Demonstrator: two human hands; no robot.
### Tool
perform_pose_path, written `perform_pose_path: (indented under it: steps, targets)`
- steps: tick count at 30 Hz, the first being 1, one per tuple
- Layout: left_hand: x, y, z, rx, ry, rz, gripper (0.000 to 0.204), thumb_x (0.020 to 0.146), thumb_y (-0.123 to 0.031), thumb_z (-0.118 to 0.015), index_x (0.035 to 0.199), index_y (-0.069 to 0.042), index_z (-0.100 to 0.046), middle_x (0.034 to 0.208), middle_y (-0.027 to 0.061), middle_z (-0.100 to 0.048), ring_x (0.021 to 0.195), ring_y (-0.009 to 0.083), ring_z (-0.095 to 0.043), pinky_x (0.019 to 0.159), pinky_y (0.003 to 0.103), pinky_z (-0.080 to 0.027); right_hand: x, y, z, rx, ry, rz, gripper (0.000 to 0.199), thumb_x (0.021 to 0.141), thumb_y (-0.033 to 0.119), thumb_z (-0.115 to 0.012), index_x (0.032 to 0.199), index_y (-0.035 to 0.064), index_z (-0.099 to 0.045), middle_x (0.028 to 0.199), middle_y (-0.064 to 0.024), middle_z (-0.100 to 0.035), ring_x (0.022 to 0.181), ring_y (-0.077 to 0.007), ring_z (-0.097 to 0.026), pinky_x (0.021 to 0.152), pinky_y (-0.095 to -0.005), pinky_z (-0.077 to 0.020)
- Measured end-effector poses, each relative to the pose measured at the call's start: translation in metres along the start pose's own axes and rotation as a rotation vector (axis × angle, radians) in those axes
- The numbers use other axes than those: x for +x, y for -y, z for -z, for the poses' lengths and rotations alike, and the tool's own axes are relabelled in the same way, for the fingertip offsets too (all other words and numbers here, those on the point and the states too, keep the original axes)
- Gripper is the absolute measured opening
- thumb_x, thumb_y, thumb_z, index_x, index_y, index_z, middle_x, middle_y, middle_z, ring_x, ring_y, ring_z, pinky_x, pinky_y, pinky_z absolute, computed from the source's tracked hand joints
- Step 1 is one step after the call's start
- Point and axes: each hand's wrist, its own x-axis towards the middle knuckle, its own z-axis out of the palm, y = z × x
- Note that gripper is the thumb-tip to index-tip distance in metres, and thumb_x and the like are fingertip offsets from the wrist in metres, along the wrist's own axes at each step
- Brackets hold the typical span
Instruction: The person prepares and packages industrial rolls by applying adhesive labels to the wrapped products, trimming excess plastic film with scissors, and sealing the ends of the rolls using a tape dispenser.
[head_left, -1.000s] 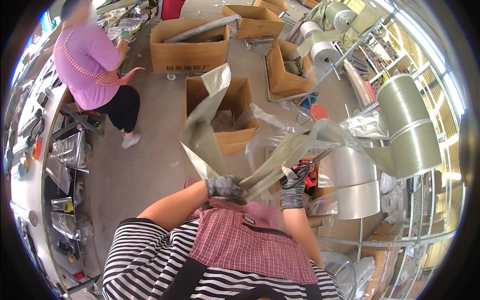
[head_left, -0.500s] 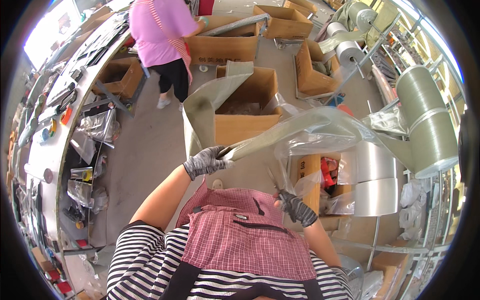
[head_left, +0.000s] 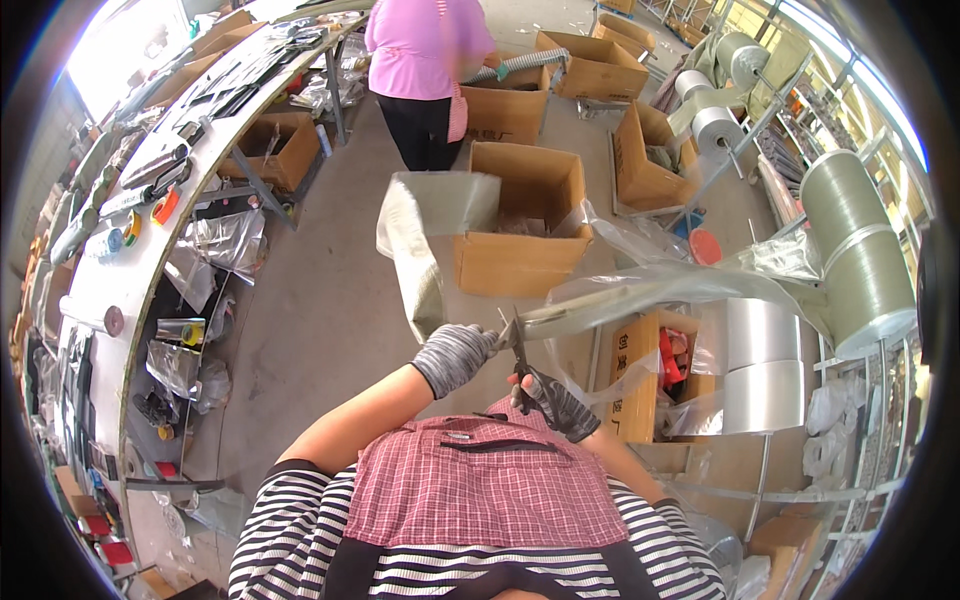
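Observation:
My left hand [head_left: 455, 359], in a grey knit glove, is closed on a bunched olive-green plastic film strip [head_left: 640, 296]. The strip runs from a large green roll [head_left: 848, 213] at the right to my hand. Beyond my grip, its loose end [head_left: 412, 240] rises and folds over in front of an open cardboard box [head_left: 520, 262]. My right hand [head_left: 560, 405], gloved alike, grips dark scissors [head_left: 521, 368]. Their blades are parted and stand around or against the strip, just right of my left fingers; which of the two I cannot tell.
At the left runs a long table [head_left: 150, 290] with tape rolls and dark pieces on it. A person in a pink top [head_left: 425, 60] stands ahead by more cardboard boxes [head_left: 590, 66]. Clear film rolls [head_left: 765, 365] hang on a metal rack at the right, above a box [head_left: 632, 385] holding red items.
The scissors have come up and left to the strip beside my left hand. My left hand has shifted right and slightly nearer. In view, the person in pink appears farther right.

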Motion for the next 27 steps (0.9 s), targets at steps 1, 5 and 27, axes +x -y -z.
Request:
perform_pose_path:
  steps: [1, 5, 27]
  targets:
    - [-0.001, 0.005, 0.003, 0.009, 0.040, -0.043, 0.018, 0.093, -0.022, -0.053, 0.097, -0.007, -0.063, 0.086, 0.0146, -0.065, 0.083, 0.0343, -0.065, 0.073, 0.044, -0.052, 0.001, 0.003, -0.012, -0.044, -0.064, -0.002, 0.055, 0.089, 0.053, -0.063, 0.107, 0.0009, -0.056, 0.081, -0.0037, -0.059, 0.071, -0.0114, -0.058, 0.064, -0.0248, -0.0464]
    - [-0.008, 0.033, 0.012, 0.006, 0.000, -0.239, 0.019, 0.092, -0.022, -0.054, 0.100, -0.008, -0.063, 0.086, 0.0146, -0.066, 0.081, 0.0342, -0.066, 0.070, 0.044, -0.053, 0.002, 0.014, -0.066, -0.090, -0.403, -0.060, 0.041, 0.090, 0.044, -0.063, 0.075, 0.0072, -0.056, 0.053, -0.0006, -0.049, 0.037, -0.0124, -0.046, 0.036, -0.0264, -0.0365]
    - [-0.485, 0.411, 0.027, -2.104, -1.238, 0.572, 0.055, 0.096, -0.044, -0.053, 0.137, -0.009, -0.046, 0.131, 0.0064, -0.056, 0.118, 0.0202, -0.054, 0.102, 0.041, -0.044, 0.321, -0.014, -0.328, -0.488, -0.130, -0.098, 0.023, 0.090, 0.028, -0.069, 0.077, 0.0144, -0.056, 0.060, 0.0041, -0.051, 0.047, -0.0081, -0.048, 0.043, -0.0264, -0.0391]
